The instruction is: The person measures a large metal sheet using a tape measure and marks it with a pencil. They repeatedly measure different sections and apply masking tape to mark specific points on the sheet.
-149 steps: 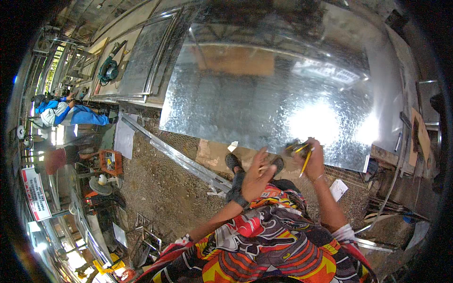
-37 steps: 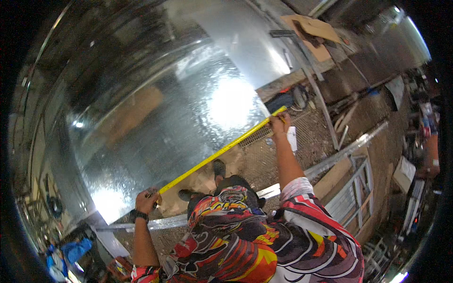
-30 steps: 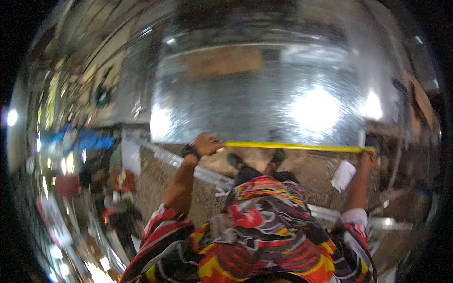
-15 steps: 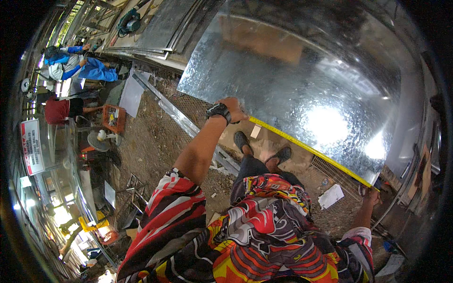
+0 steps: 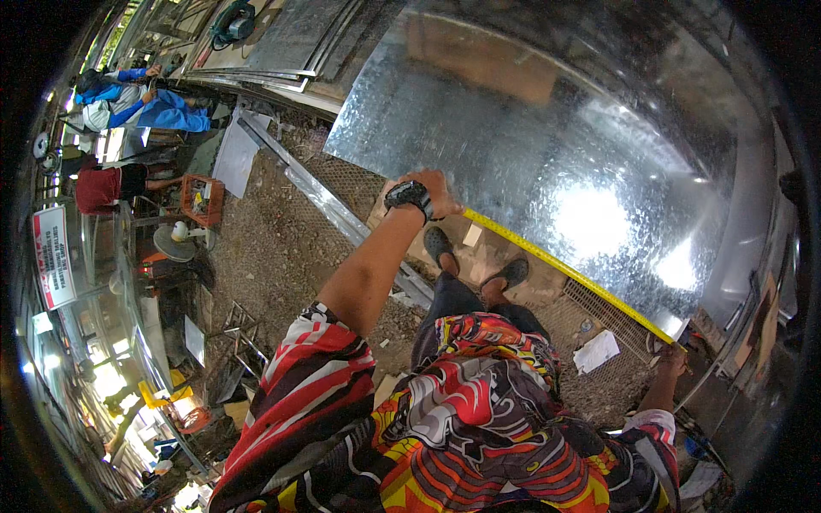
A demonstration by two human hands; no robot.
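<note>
A large galvanised metal sheet (image 5: 564, 145) lies on the ground in front of my feet. A yellow tape measure blade (image 5: 564, 269) is stretched along its near edge. My left hand (image 5: 432, 192), with a black wristwatch, presses the blade's end down at the sheet's left part. My right hand (image 5: 670, 352) holds the other end of the tape at the sheet's right corner; the case is hidden by my fingers. My black shoes (image 5: 479, 256) stand just behind the tape.
A long metal channel (image 5: 342, 218) lies across the dirt to my left. More metal sheets (image 5: 282, 51) and a green tool are stacked beyond. People in blue sit at far left near an orange crate (image 5: 201, 198). A white paper (image 5: 596, 350) lies by my right foot.
Five seconds ago my hands were close together in front of me. The tape is now pulled out along the sheet's near edge, and the view has swung left and right while both hands keep hold.
</note>
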